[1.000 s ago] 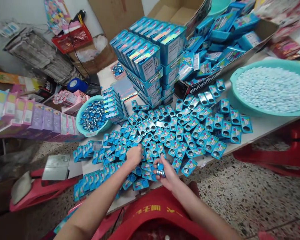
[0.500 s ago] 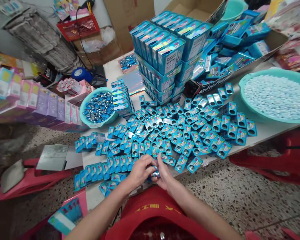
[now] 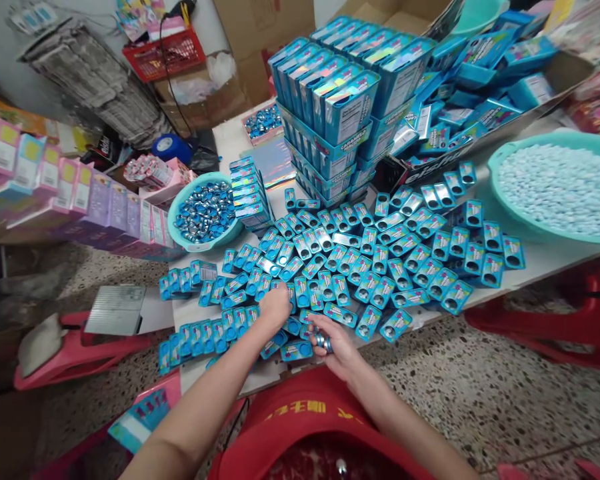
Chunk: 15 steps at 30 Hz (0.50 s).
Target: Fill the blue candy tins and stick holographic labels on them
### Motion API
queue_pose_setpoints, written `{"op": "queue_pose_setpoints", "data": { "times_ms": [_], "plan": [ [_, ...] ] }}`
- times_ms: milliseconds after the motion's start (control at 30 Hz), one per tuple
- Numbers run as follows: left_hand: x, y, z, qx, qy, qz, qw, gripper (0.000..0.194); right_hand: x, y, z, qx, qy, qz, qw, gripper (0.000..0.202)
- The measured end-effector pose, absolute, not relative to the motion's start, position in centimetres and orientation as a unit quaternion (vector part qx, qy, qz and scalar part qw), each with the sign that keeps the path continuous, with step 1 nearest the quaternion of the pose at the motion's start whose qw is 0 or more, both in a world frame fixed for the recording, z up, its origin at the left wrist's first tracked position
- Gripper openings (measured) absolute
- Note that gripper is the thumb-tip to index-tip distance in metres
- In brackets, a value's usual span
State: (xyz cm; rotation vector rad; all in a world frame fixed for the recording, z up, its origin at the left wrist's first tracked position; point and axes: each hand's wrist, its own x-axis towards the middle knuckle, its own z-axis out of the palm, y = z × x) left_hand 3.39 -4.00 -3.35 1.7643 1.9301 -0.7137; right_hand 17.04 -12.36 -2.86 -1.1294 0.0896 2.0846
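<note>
Many small blue tins (image 3: 397,325) with round openings or round lids lie across the white table (image 3: 433,308). My left hand (image 3: 275,308) is over the tins near the front edge, its fingers curled down; what they hold, if anything, is hidden. To the right of it, my right hand (image 3: 331,343) is turned palm up with its fingers curled around several silver and blue round caps (image 3: 321,341). A turquoise bowl (image 3: 180,230) at the left holds many more such caps.
Tall stacks of blue boxes (image 3: 347,120) stand at the back centre. At the right, a turquoise basin (image 3: 505,207) holds pale candies, near a cardboard box of blue packs (image 3: 480,53). Pink and purple boxes (image 3: 115,207) line the left. Red stools flank the table.
My left hand has come away from my right hand, moving up and slightly left onto the tins. My right hand has opened out somewhat and shows the caps. The view has shifted slightly.
</note>
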Motion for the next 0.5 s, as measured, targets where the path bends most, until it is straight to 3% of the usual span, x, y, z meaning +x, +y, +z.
{"op": "queue_pose_setpoints", "data": {
  "times_ms": [500],
  "plan": [
    [4.1,-4.5,-0.7,0.645,0.694,-0.219,0.231,0.022,15.9,-13.5,-1.6,-0.442,0.009,0.816,0.372,0.037]
  ]
}}
